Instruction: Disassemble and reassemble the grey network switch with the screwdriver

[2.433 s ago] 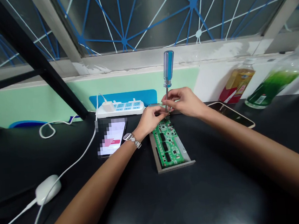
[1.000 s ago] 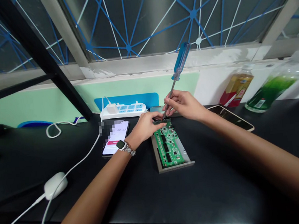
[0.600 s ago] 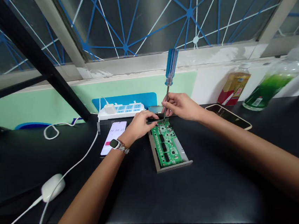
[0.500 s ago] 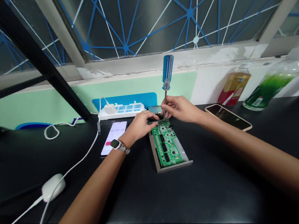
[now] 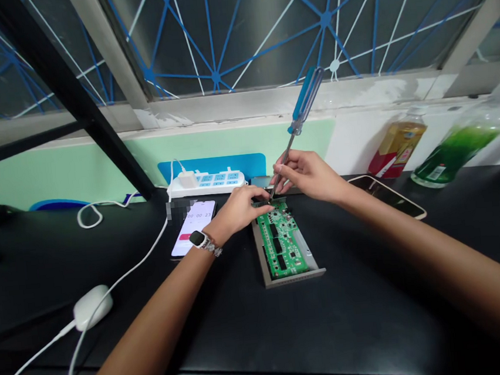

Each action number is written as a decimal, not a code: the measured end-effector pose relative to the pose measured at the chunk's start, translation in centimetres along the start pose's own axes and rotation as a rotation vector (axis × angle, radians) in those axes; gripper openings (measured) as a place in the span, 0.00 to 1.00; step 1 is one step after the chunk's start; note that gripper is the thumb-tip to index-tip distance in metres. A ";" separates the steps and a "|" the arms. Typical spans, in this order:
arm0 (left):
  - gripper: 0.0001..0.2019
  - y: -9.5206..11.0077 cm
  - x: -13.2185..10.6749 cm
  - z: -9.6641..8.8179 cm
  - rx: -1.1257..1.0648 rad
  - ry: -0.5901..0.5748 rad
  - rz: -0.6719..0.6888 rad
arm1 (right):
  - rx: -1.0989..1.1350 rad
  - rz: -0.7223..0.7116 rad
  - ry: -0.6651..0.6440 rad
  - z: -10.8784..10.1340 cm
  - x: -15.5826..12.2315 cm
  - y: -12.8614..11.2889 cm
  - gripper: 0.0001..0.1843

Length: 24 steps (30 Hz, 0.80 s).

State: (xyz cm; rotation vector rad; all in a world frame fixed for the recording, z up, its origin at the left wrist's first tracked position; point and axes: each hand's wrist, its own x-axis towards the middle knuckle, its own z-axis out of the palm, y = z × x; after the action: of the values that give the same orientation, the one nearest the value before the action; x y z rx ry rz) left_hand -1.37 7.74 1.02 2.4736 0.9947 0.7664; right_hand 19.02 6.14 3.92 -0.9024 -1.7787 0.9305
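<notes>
A green circuit board (image 5: 284,237) lies in a shallow grey metal casing (image 5: 296,279) on the black table. My right hand (image 5: 304,173) is closed on the shaft of a screwdriver (image 5: 306,102) with a clear and blue handle. The screwdriver leans up to the right, and its tip points down at the far end of the board. There my left hand (image 5: 246,210), wearing a watch, has its thumb and fingers bent together close to the tip. Whatever lies between those fingers is too small to make out.
Left of the casing lies a lit phone (image 5: 194,228); behind it is a white power strip (image 5: 218,181). Another phone (image 5: 388,198) and two bottles, one amber-red (image 5: 398,141) and one green (image 5: 453,147), are at right. A white cable with an adapter (image 5: 92,307) runs along the left.
The screwdriver has gone from nearly upright to leaning right, and my right hand has tilted with it. My left fingers have shifted slightly around the tip. The whole view has moved a little.
</notes>
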 end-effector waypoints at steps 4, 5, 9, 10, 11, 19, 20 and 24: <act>0.05 0.4 -0.1 -0.6 -0.089 -0.015 -0.033 | 0.058 -0.010 0.017 -0.1 0.0 -0.8 0.17; 0.05 0.4 -0.2 -1.0 -0.094 -0.015 -0.037 | 0.076 -0.017 0.026 -0.2 0.1 -1.0 0.17; 0.07 -0.2 -1.9 -3.0 0.018 -0.003 -0.025 | 0.123 -0.045 0.088 -0.9 0.1 -1.9 0.18; 0.08 -0.6 -2.4 -3.5 0.056 -0.002 -0.031 | 0.122 -0.048 0.101 -1.0 0.1 -2.1 0.18; 0.09 -0.9 -2.9 -3.9 0.088 -0.018 -0.038 | 0.118 -0.048 0.109 -1.1 0.1 -2.2 0.18; 0.10 -2.6 -4.2 -4.0 0.206 -0.086 -0.106 | 0.061 0.005 0.058 -0.3 -0.2 -1.3 0.18; 0.10 -2.5 -4.2 -3.8 0.215 -0.068 -0.094 | 0.048 0.012 0.051 -0.2 -0.2 -1.1 0.18; 0.15 -1.6 -4.2 -2.3 0.106 0.012 -0.097 | -0.027 -0.002 0.036 0.5 -0.2 0.1 0.19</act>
State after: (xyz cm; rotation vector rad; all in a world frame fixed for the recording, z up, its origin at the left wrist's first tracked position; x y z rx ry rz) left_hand -6.13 6.13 0.55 2.4902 1.1786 0.7160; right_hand 18.62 5.86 3.60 -0.9286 -1.7651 0.8863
